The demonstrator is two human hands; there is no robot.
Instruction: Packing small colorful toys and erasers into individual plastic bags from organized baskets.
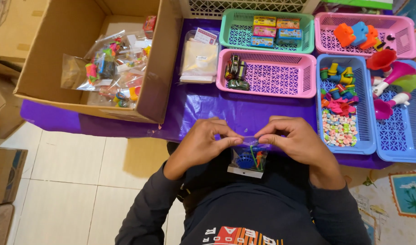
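Observation:
I hold a small clear plastic bag of little coloured toys over my lap, just in front of the purple table. My left hand pinches the bag's top edge at its left end. My right hand pinches the same edge at its right end. The fingertips of both hands nearly meet along the bag's top. The bag hangs down between them, with a blue piece, a green one and an orange one showing through it.
A cardboard box with several filled clear bags stands at the left. A stack of empty clear bags lies beside it. Pink basket with toy cars, green basket with small boxes, pink basket and blue baskets with toys fill the right.

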